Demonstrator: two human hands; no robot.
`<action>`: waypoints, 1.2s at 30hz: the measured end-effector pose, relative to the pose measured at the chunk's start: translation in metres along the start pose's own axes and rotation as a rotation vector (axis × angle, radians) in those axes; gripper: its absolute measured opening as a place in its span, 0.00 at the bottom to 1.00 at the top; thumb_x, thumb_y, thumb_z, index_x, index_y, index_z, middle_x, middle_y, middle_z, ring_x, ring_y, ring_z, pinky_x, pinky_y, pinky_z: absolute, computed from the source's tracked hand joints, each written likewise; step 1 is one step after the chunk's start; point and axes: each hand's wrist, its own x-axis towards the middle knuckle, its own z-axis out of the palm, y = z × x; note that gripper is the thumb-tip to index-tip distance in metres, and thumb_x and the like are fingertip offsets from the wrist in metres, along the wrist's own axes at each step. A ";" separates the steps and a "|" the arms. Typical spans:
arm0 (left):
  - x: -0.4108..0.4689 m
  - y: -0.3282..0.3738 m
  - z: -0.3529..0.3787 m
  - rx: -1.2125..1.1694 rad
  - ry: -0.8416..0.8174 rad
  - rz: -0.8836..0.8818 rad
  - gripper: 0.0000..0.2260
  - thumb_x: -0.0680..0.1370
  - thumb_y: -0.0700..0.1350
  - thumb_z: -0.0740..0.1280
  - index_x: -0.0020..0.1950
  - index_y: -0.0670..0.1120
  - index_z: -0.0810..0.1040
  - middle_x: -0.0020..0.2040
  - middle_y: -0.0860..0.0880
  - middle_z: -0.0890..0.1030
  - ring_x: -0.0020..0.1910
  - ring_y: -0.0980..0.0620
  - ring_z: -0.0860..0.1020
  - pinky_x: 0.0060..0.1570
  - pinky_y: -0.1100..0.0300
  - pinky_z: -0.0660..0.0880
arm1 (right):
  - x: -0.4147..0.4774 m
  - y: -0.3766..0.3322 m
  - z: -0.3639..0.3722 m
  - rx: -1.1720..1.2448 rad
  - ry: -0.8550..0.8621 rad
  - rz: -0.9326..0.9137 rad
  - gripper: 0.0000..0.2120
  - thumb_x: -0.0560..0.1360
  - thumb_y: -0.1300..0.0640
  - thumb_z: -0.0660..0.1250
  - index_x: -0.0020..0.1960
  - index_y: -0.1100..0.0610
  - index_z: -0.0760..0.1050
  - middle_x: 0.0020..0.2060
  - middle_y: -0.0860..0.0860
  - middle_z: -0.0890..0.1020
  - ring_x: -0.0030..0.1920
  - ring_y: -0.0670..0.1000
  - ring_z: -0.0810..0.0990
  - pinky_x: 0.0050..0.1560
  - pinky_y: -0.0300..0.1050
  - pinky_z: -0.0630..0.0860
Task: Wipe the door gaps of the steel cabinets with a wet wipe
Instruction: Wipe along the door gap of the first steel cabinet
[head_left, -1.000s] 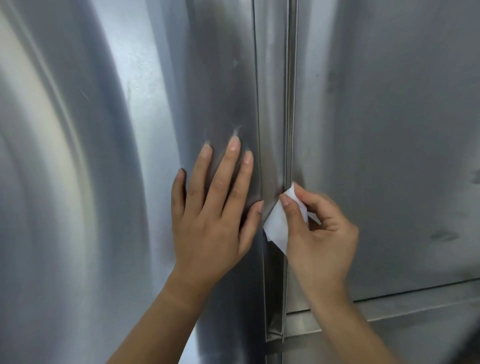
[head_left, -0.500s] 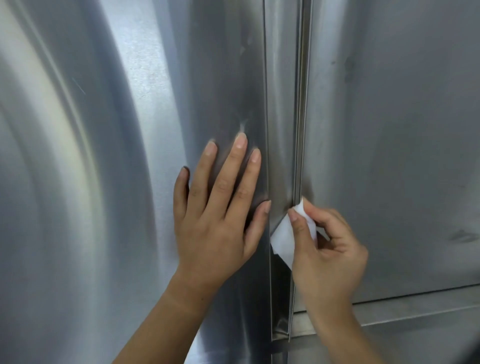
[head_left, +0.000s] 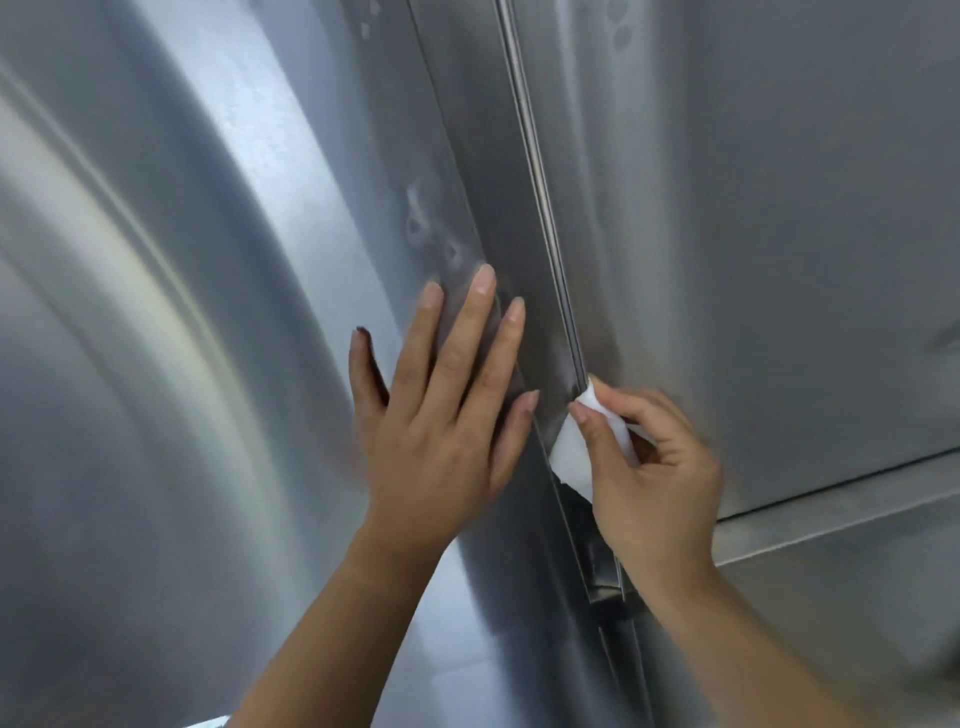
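Two brushed steel cabinet doors fill the view, the left door (head_left: 182, 364) and the right door (head_left: 779, 234). A narrow vertical gap (head_left: 540, 182) runs between them, slanting down to the right. My left hand (head_left: 441, 415) lies flat on the left door with fingers spread, just left of the gap. My right hand (head_left: 654, 478) pinches a folded white wet wipe (head_left: 571, 452) between thumb and forefinger. The wipe's top corner is pressed into the gap. Part of the wipe is hidden behind my fingers.
The right door's bottom edge (head_left: 831, 488) ends just right of my right hand, with a steel panel (head_left: 831, 597) below it. A metal bracket or hinge (head_left: 605, 577) sits in the gap under my right wrist. Finger smudges (head_left: 431, 234) mark the left door above my fingertips.
My right hand and the wipe have moved down along the gap, nearer the right door's bottom edge. The view has tilted, so the gap now slants. My left hand stays flat on the left door.
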 end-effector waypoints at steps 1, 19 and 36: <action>-0.002 0.000 0.000 0.011 -0.007 0.001 0.24 0.80 0.53 0.62 0.73 0.47 0.66 0.73 0.46 0.64 0.74 0.45 0.61 0.70 0.40 0.54 | -0.002 0.001 -0.001 -0.001 0.003 0.016 0.19 0.70 0.68 0.73 0.45 0.43 0.77 0.41 0.33 0.80 0.44 0.37 0.79 0.47 0.27 0.71; -0.004 0.003 0.003 0.003 0.035 -0.006 0.26 0.78 0.51 0.63 0.74 0.46 0.66 0.74 0.46 0.63 0.74 0.45 0.59 0.69 0.40 0.54 | -0.001 0.000 -0.002 0.004 0.015 0.011 0.18 0.70 0.69 0.71 0.44 0.45 0.78 0.40 0.34 0.80 0.44 0.38 0.80 0.47 0.28 0.72; -0.011 -0.007 -0.005 -0.148 -0.005 0.124 0.21 0.78 0.51 0.62 0.70 0.49 0.73 0.74 0.46 0.65 0.73 0.41 0.61 0.69 0.39 0.55 | -0.041 0.007 0.003 -0.035 0.147 0.247 0.14 0.72 0.61 0.71 0.48 0.42 0.78 0.46 0.36 0.82 0.52 0.38 0.80 0.50 0.28 0.74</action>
